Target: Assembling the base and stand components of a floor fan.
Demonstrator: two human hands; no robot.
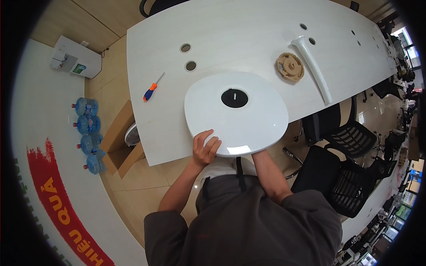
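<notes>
A broad white rounded base, like the foot of a stand, lies over the table's near edge. At its middle is a round black recess with a short metal bolt standing up in it. My left hand grips its near left rim, fingers bent over the top face. Beneath the near right rim my right forearm disappears; the hand itself is hidden under the base. Left of the base lies a screwdriver with an orange and blue handle, its tip pointing away from me.
On the white table, right of the base, are a brown moulded-pulp piece and a long white tube with one flared end. An open cardboard box stands left of the table. Black chairs are at the right.
</notes>
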